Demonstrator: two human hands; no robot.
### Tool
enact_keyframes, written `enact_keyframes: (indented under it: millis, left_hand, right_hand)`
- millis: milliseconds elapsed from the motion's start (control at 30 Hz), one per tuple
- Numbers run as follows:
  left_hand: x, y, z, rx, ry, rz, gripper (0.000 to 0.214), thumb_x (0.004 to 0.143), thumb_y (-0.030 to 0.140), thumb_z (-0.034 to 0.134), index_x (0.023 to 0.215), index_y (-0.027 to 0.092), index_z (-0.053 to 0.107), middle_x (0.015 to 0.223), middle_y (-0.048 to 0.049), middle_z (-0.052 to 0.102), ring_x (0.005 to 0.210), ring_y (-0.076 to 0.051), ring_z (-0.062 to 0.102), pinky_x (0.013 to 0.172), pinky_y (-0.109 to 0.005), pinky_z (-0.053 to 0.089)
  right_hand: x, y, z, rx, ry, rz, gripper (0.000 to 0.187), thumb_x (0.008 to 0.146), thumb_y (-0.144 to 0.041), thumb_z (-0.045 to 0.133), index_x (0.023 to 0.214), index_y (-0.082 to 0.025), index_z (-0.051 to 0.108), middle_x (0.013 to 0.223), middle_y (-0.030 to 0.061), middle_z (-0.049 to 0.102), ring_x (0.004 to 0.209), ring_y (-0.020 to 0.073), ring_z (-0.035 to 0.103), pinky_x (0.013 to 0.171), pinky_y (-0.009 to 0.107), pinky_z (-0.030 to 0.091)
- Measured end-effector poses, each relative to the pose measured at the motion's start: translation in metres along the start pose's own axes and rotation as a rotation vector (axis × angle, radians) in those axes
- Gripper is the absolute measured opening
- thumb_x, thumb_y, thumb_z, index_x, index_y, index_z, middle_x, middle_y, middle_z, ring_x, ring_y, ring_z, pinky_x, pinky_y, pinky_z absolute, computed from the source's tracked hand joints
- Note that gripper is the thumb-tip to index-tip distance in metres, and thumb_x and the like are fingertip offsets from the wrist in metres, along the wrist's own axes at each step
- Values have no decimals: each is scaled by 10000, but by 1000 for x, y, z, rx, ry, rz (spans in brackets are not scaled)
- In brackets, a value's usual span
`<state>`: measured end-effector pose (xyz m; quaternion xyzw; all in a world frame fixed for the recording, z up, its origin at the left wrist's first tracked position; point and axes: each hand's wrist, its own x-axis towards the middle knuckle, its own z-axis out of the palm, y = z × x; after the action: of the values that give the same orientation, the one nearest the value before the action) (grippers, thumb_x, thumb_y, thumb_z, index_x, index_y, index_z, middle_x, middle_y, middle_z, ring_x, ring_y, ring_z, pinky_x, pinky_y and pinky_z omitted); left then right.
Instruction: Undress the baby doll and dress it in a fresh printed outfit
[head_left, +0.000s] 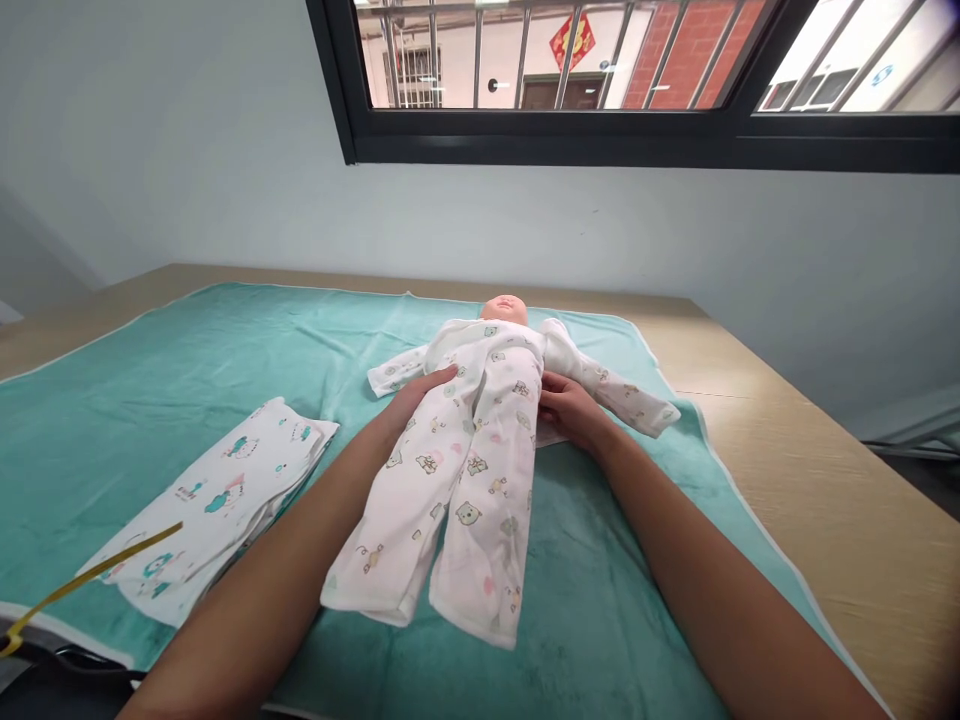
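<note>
The doll lies on the green blanket, head to the far side. Its shirt seems to be on, sleeves spread left and right; the pants cover its front up to the chest, hems flat toward the near side. The waist looks unsettled. The left hand lays its thumb on the pants' left edge; the right hand curls at their right edge. I cannot tell how firmly either grips. At left, a cloth lies folded.

Left fingers mostly hidden (behind trousers); window frame cropped above
</note>
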<state>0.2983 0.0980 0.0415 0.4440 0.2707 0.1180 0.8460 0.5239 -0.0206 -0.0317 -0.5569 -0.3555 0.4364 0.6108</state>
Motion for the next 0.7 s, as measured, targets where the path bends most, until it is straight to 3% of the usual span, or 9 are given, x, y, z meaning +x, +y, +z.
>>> enact_keyframes:
  millis: [167,333,400,533,700]
  left_hand:
    - [1,-1,-2,-57,-36,-36,375,928,327,541,1221,117,646,1034,-109,754,933,-267,723,878,-376,573]
    - [13,-4,-14,-106,-36,-55,365,886,258,593,1222,124,641,972,-84,760,854,-238,728,796,-324,581]
    - [15,-5,-16,-109,-19,-57,375,878,263,603,1232,144,635,949,-69,761,851,-238,728,790,-330,582]
    - [17,-9,-14,-86,-39,-90,370,869,288,611,1208,144,642,957,-79,764,890,-254,730,810,-353,583]
    - [17,-16,-10,-85,-100,-159,382,844,350,629,1140,111,665,940,-116,767,903,-284,731,836,-389,584]
  right_hand:
    - [4,5,6,-90,45,-25,270,666,-328,752,883,-188,674,695,-23,598,520,84,427,464,220,325]
    - [9,2,14,-533,369,-116,132,657,-284,675,714,-190,601,653,5,629,632,170,517,599,292,432]
    - [11,-1,16,-600,482,-142,128,646,-286,667,652,-189,585,697,40,666,719,211,540,669,319,445]
    - [14,3,17,-463,537,-72,141,619,-305,675,663,-188,610,755,66,698,782,257,576,692,347,473]
    - [13,11,22,-205,473,17,286,642,-342,682,878,-180,668,808,88,729,760,274,648,618,356,533]
